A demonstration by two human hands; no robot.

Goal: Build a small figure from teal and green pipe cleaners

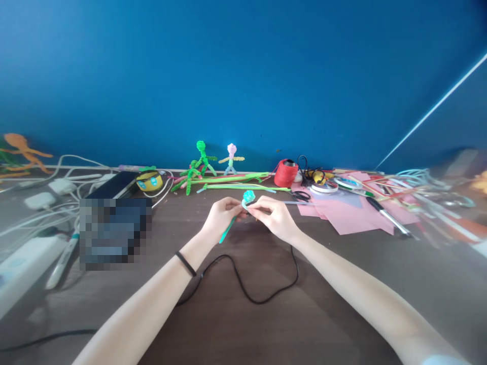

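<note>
Here, a bumpy blue-green ball (248, 196) pokes up between the two hands, above the brown bench (236, 334). The left hand (219, 217) pinches a fuzzy teal stem (227, 231) that slants down below it, and the right hand (274, 219) pinches a thin, pale stem (299, 203) that curls under the ball and sticks out sideways.

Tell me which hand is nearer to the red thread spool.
Right. The right hand is on the near side of the red thread spool, slightly to its left; the left hand is farther off to the left.
</note>
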